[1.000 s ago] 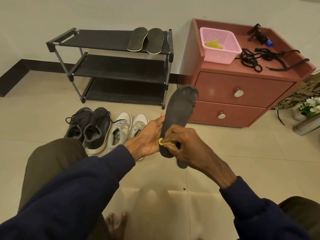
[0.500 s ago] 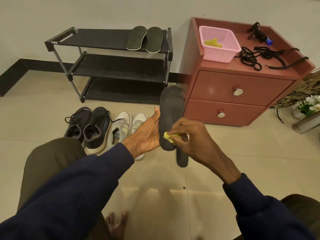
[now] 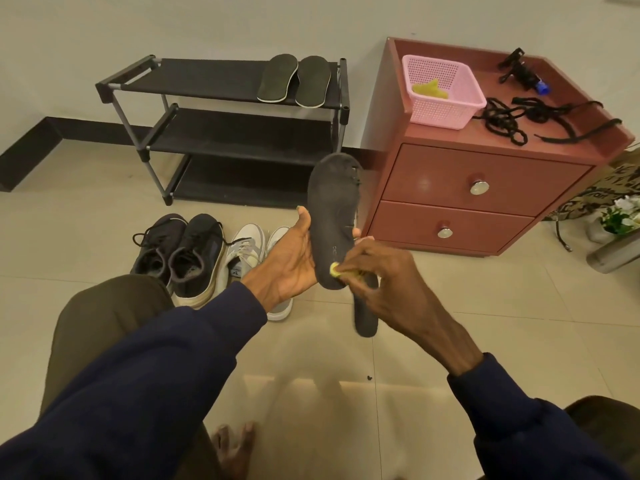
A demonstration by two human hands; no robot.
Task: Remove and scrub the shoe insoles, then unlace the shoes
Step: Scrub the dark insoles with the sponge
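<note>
Dark grey foam insole (image 3: 332,216) is held upright in mid-air above the beige tiled floor (image 3: 104,220), toe end up, in front of a reddish-brown two-drawer cabinet (image 3: 433,178). Its toe edge is frayed. It is gripped at its middle by the left hand (image 3: 291,261) — the thumb is laid along the left edge and the fingers (image 3: 356,233) are curled round the back, one tip showing at the right edge. A small yellow scrubbing pad (image 3: 335,270) is pinched by the fingers of the right hand (image 3: 384,282) and pressed against the lower end of the insole. A second dark strip (image 3: 365,317) hangs below the right hand; whether it is another insole cannot be told.

On the floor to the left, a pair of black lace-up trainers (image 3: 180,254) is set just beside a pair of white trainers (image 3: 242,244). Behind them a black three-tier shoe rack (image 3: 221,133) is stood against the wall, and two dark insoles with pale rims (image 3: 277,77) are laid side by side on its top shelf. On the cabinet top a pink plastic mesh basket (image 3: 446,109) with a yellow piece (image 3: 429,89) inside is placed near loose black shoelaces (image 3: 498,116) — a black object with a blue tip (image 3: 523,72) lies behind them.
</note>
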